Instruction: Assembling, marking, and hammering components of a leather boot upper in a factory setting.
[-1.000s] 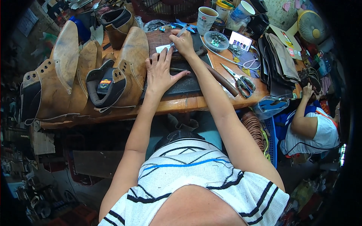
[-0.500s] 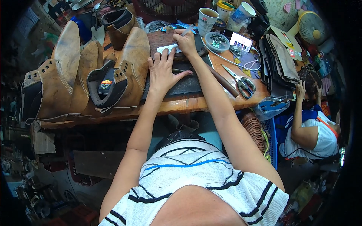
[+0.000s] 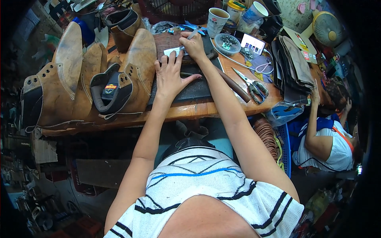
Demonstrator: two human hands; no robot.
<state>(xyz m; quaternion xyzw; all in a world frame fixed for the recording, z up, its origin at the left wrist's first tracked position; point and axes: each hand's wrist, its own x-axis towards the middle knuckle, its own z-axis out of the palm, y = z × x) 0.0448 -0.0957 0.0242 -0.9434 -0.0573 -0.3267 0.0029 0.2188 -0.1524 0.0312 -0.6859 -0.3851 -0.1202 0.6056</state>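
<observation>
At the left of the wooden bench (image 3: 194, 109) we see a brown leather boot upper (image 3: 51, 99) with dark eyelets, and just beside it a second boot upper (image 3: 139, 85) with a padded dark collar; a smaller upper (image 3: 126, 33) sits behind them. Next comes the left hand (image 3: 171, 73), palm down, with its fingers extended and spread and its thumb pointing out to the right. It grips nothing; its fingertips reach the white paper slip (image 3: 170, 51), which lies near the far part of the dark mat (image 3: 194, 93), below the brown panel (image 3: 166, 39). The right hand (image 3: 193, 47) is curled around a slim pen (image 3: 194, 32), tip slanting down toward the slip; we cannot tell whether the tip touches it.

We judge the step in hand to be writing or marking on the slip. The next stroke calls for the left fingertips to hold the paper flat while the right hand guides the pen past them.

Under the right wrist runs a brown-handled tool (image 3: 235, 86), its far end partly covered. Farther right we see a clear tub (image 3: 227, 44) of small dark pieces, a lit phone (image 3: 252, 43), open scissors (image 3: 257, 90), stacked dark sheets (image 3: 291, 67), and a co-worker (image 3: 329, 144) in white.
</observation>
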